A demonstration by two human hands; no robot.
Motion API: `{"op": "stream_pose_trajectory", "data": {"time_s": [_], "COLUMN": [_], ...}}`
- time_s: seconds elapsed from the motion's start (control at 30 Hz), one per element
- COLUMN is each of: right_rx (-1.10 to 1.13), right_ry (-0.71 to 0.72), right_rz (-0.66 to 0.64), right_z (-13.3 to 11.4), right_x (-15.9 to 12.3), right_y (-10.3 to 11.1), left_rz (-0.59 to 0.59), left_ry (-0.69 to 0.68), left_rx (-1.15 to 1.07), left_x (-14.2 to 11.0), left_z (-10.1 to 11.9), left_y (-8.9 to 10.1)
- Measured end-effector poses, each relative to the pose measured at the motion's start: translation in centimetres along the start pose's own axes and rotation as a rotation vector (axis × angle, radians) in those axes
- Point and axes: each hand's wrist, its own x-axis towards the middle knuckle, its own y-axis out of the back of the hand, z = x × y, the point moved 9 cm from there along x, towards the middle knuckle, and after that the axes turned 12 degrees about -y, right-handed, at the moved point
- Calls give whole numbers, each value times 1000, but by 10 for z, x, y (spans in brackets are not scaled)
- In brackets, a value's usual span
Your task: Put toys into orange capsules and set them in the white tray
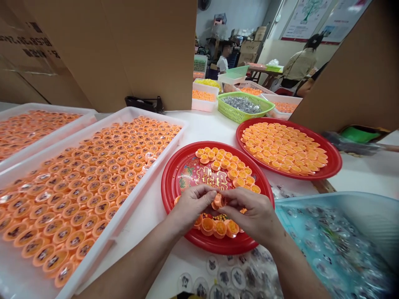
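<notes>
My left hand (pixel 193 205) and my right hand (pixel 249 211) meet above a red plastic plate (pixel 166 187), their fingertips pinching a small orange plastic cap (pixel 218 201). Part of the cap is hidden by my fingers. Similar orange caps (pixel 224 168) lie in a curve on the plate, over its printed gold-and-red centre, and a few larger ones sit near its front rim. Between my hands and that rim lies a small heap of orange and yellow bits (pixel 220 217). A second red plate (pixel 335 162) to the right holds overlapping orange caps.
A large white tray (pixel 118 232) packed with orange caps stands left, with another behind it. A blue tray (pixel 352 203) of clear printed discs sits right. More discs (pixel 238 278) lie nearby. Cardboard partitions (pixel 352 79) flank a green basket (pixel 241 104); a seated person (pixel 299 64) is beyond.
</notes>
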Motion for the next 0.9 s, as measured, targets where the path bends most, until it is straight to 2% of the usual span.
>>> {"op": "stream_pose_trajectory", "data": {"time_s": [0.27,0.4,0.5,0.6,0.7,0.8,0.9], "right_rx": [-71,-130,-125,-62,21,236,449], "right_ry": [61,66,71,20,-104,-214,-246], "right_rz": [66,110,110,104,76,-39,-114], "right_z": [-7,-10,-9,-1,15,26,26], "right_x": [-2,-2,0,3,7,9,7], "right_y": [0,-3,-4,0,3,-7,-17], "left_rz": [21,-46,-45,-20,10,-19,-39], "left_ry": [-40,-20,-20,-57,-133,-202,-291], "left_rx": [39,58,152,209,231,288,424], "left_x": [0,-1,-1,-1,-1,-2,-4], "left_z": [-2,1,9,17,23,28,39], "left_y": [5,-3,-3,-1,2,1,0]}}
